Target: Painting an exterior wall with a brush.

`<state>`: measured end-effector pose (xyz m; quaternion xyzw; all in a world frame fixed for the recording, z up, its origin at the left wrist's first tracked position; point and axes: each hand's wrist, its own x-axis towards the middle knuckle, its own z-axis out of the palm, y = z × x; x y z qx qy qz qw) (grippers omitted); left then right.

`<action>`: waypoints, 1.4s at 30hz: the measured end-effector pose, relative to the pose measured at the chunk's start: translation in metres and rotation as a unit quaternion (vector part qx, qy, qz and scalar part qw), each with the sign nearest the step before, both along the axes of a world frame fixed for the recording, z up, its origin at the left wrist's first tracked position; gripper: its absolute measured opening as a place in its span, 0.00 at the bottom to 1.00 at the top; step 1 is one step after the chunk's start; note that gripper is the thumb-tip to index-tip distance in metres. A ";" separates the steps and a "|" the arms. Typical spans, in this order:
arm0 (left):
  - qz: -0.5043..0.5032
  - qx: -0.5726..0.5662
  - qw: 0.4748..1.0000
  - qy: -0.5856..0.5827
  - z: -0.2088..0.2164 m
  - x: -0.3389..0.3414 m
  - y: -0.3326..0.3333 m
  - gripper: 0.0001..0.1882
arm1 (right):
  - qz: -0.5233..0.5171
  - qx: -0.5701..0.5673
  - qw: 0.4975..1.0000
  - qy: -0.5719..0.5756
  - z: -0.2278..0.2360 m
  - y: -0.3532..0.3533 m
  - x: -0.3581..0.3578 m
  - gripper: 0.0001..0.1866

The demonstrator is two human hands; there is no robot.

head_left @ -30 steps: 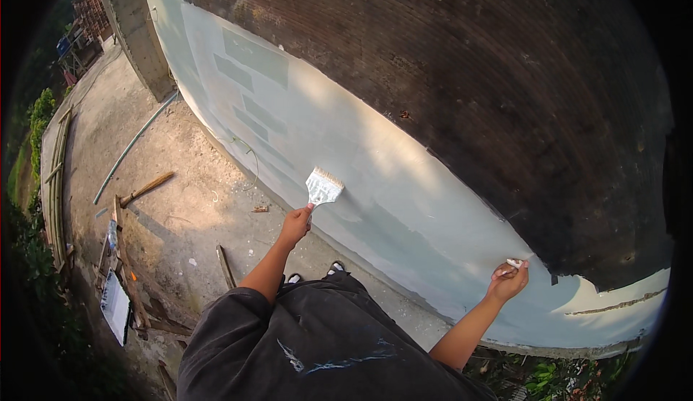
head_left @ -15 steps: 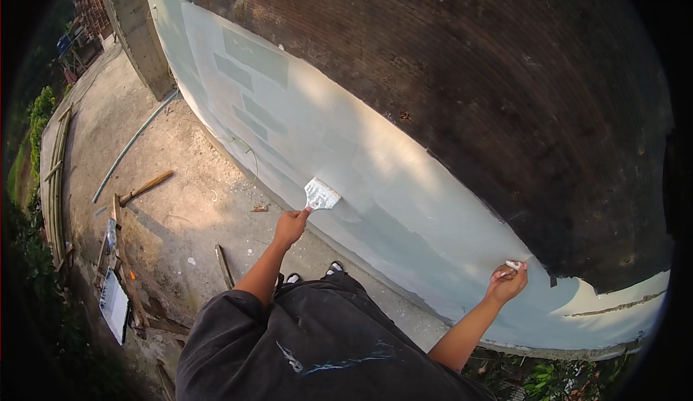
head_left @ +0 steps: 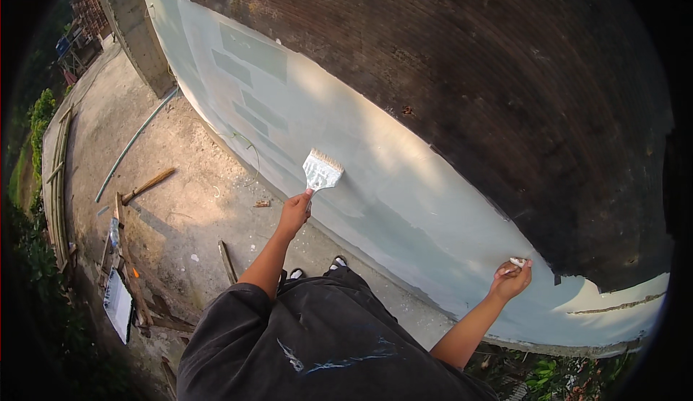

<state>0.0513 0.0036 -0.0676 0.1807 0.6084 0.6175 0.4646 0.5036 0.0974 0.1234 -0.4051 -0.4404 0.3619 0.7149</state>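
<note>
My left hand [head_left: 297, 210] is closed round the handle of a wide, white-smeared paintbrush [head_left: 323, 170], its pale bristles pointing up and away from me. The brush is at the pale blue-grey wall [head_left: 404, 217]; whether the bristles touch it I cannot tell. Farther right, my right hand [head_left: 511, 281] grips a small paintbrush-like tool with a white-coated end [head_left: 517, 262], close to the border between the painted band and the dark ribbed surface [head_left: 447, 62]. My fingers hide most of that tool. Darker grey-blue patches show on the painted band.
Wooden pieces [head_left: 125, 256] and a stick-like handle [head_left: 150, 186] lie on the concrete floor [head_left: 188, 177] to the left, beside a white-coated tray [head_left: 118, 306]. Beyond are a thin pipe [head_left: 136, 143] and long poles [head_left: 58, 177]. A concrete pillar [head_left: 133, 33] stands far left. Plants [head_left: 556, 376] grow at lower right.
My left hand has raised the wide paintbrush a little up the wall, and its bristles now show more clearly. My right hand has barely shifted, still gripping its small tool.
</note>
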 end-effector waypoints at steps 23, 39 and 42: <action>-0.040 -0.153 0.975 0.154 -0.013 0.002 -0.024 0.28 | 0.000 -0.005 1.000 -0.010 0.005 -0.003 -0.004 0.21; -0.028 -0.019 0.998 0.043 0.004 0.005 -0.005 0.24 | 0.003 0.000 1.000 0.001 0.002 -0.001 -0.001 0.21; -0.035 -0.092 0.989 0.115 -0.020 0.009 -0.016 0.26 | 0.001 0.002 1.000 0.002 0.001 -0.001 0.001 0.22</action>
